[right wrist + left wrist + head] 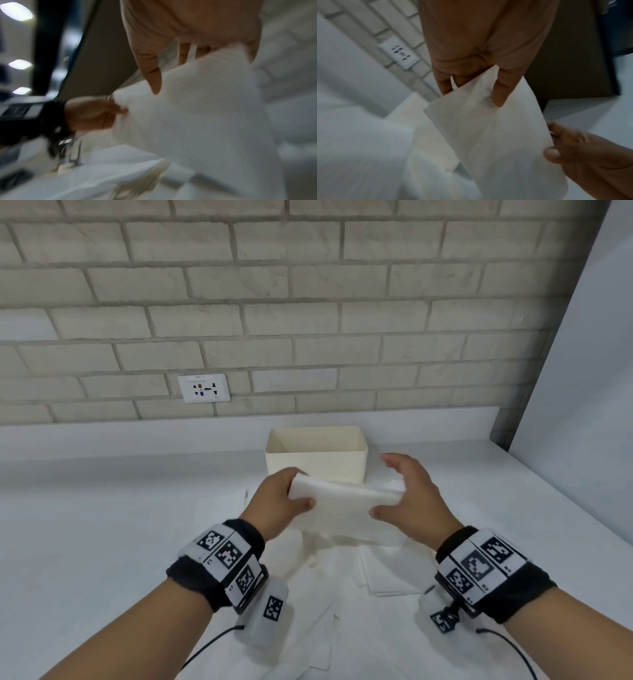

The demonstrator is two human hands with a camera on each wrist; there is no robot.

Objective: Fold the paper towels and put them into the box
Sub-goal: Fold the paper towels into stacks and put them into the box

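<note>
Two bare hands hold one white paper towel in the air above the white desk. The left hand pinches its left end; the right hand pinches its right end, other fingers loose. The open cream box stands just behind, toward the desk's back edge. More paper towels lie flat below.

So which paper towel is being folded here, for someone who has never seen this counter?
Start at the cream box on the white counter below the brick wall. Directly in front of it, the left hand and right hand hold one paper towel. It alone is lifted; the other sheets lie flat.
</note>
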